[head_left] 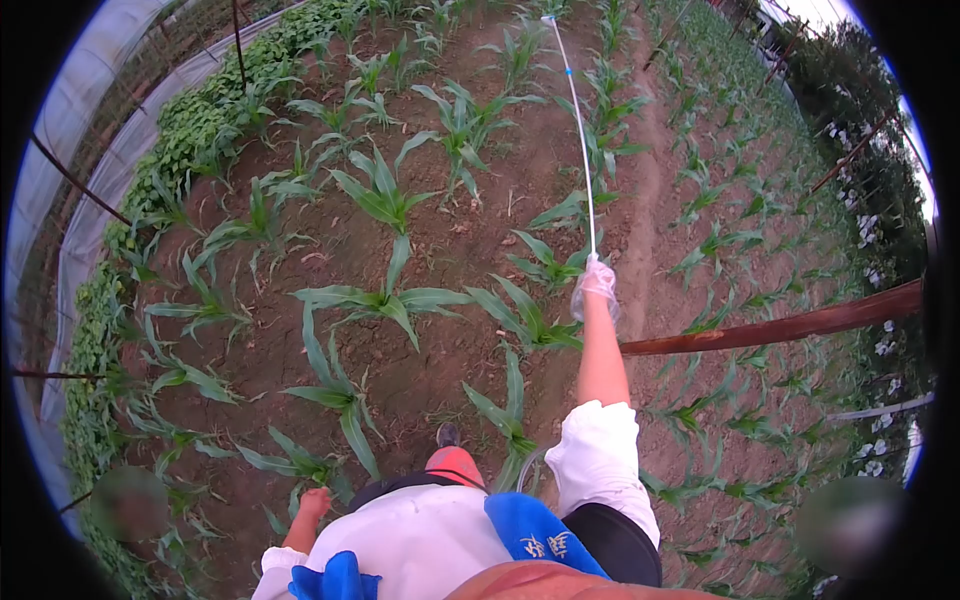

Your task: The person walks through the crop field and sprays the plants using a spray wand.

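My right hand (597, 284), in a clear plastic glove, is stretched forward and wrapped around the handle end of a long thin white spray wand (580, 130). The wand reaches far ahead over the corn plants, with a blue band near its end and a small nozzle (549, 20) at the tip. Low at my left side is my bare left hand (316, 503), its fingers curled in beside a corn plant (305, 463). Whether anything is in it I cannot make out. A clear hose (527, 464) curves beside my right hip.
Rows of young corn (388, 300) grow in brown soil (440, 370) all around. A brown pole (780, 328) juts in from the right below my forearm. Leafy low plants (195, 125) and plastic sheeting (75, 230) line the left. A blue cloth (540, 530) hangs over my chest.
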The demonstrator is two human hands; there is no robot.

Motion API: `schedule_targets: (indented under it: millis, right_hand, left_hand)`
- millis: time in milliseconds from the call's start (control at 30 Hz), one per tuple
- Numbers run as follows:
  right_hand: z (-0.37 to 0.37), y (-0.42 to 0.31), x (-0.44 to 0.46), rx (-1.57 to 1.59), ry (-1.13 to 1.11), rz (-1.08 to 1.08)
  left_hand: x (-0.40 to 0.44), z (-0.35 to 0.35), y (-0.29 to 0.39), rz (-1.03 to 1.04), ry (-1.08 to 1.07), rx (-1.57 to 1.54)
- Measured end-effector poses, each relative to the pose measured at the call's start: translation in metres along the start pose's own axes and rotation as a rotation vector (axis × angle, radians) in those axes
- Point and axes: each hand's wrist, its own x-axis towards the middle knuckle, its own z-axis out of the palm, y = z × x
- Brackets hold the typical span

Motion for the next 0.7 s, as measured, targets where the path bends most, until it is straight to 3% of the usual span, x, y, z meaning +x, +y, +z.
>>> schedule_targets:
  millis: [33, 100, 167, 233, 300, 400, 467, 500, 533, 567, 600, 633, 700]
  right_hand:
    - [-0.004, -0.009, -0.009, 0.022, -0.002, 0.006]
    - [-0.013, -0.021, -0.031, 0.075, -0.055, 0.041]
    - [-0.026, -0.033, -0.061, 0.247, -0.107, 0.067]
    - [-0.008, -0.006, -0.081, 0.067, -0.098, -0.006]
    - [-0.011, 0.0, -0.116, 0.303, -0.119, 0.282]
    - [-0.043, -0.014, -0.197, 0.677, -0.161, 0.449]
    - [-0.055, -0.013, -0.251, 0.672, -0.234, 0.442]
    - [-0.074, -0.032, -0.284, 0.584, -0.222, 0.495]
    - [-0.094, -0.052, -0.316, 0.489, -0.219, 0.536]
    - [-0.099, -0.066, -0.346, 0.393, -0.221, 0.561]
    - [-0.103, -0.063, -0.37, 0.235, -0.202, 0.63]
    - [-0.108, -0.054, -0.384, 0.083, -0.167, 0.677]
    - [-0.095, 0.041, -0.388, -0.049, -0.244, 0.483]
  left_hand:
    - [0.006, 0.001, 0.003, 0.004, -0.007, -0.012]
    - [0.006, -0.006, 0.005, 0.736, 0.222, 1.103]
    - [-0.039, 0.016, 0.067, 0.068, 0.08, -0.104]
    - [-0.036, 0.014, 0.068, 0.127, 0.074, -0.106]
    - [-0.041, 0.007, 0.064, 0.129, 0.082, -0.094]
    - [-0.028, -0.021, 0.017, 0.135, 0.015, -0.251]
    - [-0.021, -0.053, -0.023, 0.208, 0.009, 0.193]
    - [-0.017, -0.063, -0.061, 0.575, 0.236, 0.43]
    - [-0.032, -0.082, -0.07, 0.452, 0.118, 0.539]
    - [-0.062, -0.094, -0.081, 0.574, 0.203, 0.408]
    - [-0.06, -0.11, -0.115, 0.353, 0.143, 0.326]
    - [-0.085, -0.115, -0.128, 0.14, 0.182, -0.017]
    - [-0.098, -0.133, -0.212, 0.092, 0.244, 0.034]
